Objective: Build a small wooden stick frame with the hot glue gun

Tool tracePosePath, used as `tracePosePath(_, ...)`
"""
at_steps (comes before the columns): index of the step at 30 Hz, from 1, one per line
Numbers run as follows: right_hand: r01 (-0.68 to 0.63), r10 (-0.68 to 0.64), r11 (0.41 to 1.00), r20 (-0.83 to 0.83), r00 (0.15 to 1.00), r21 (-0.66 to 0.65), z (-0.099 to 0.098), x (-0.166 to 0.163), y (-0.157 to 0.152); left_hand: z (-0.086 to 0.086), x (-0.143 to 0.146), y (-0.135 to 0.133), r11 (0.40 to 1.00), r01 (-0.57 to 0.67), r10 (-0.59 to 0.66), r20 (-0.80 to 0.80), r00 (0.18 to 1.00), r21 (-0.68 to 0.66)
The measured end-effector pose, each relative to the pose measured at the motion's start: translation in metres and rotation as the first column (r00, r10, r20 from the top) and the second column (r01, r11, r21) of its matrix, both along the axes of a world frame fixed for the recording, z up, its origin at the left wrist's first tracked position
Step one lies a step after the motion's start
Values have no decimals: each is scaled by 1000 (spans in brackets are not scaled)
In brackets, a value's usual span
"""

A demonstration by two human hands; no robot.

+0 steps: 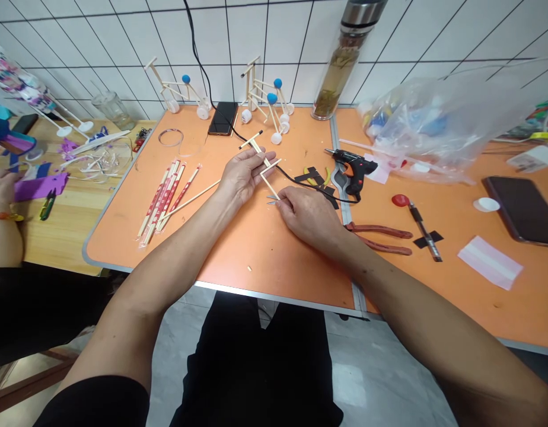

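Observation:
My left hand (245, 175) is closed on a small frame of chopstick pieces (258, 153), pinched between thumb and fingers. Its dark-ended crossbar points away from me. In my right hand (307, 216) is a short piece of chopstick (270, 185), whose far end meets the frame's near crosspiece; whether they are joined I cannot tell. Pliers (383, 230) lie under my right hand, red handles out to the right and metal tips showing on the left. Wrapped chopsticks (167, 198) lie left of my left forearm, beside a loose bare chopstick (191, 200).
At the back stand stick models (256, 95) with blue balls and white wheels, beside a phone (223, 118) and a tea bottle (338, 71). A glue gun (351, 169) lies right, its cord running past my hands. Another person's hand (2, 190) is at far left.

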State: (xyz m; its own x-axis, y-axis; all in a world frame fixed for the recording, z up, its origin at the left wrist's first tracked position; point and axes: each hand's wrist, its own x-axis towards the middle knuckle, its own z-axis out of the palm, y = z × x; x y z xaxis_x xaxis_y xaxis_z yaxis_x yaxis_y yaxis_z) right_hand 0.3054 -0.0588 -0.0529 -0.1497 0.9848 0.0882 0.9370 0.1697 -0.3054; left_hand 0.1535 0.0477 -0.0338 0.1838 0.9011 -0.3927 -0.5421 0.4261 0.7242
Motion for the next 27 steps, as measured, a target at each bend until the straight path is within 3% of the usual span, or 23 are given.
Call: tracePosePath(27, -15, 15, 1000, -15, 1000, -9, -2, -2, 0, -3, 1, 1, 999, 19, -20, 7, 1000, 33)
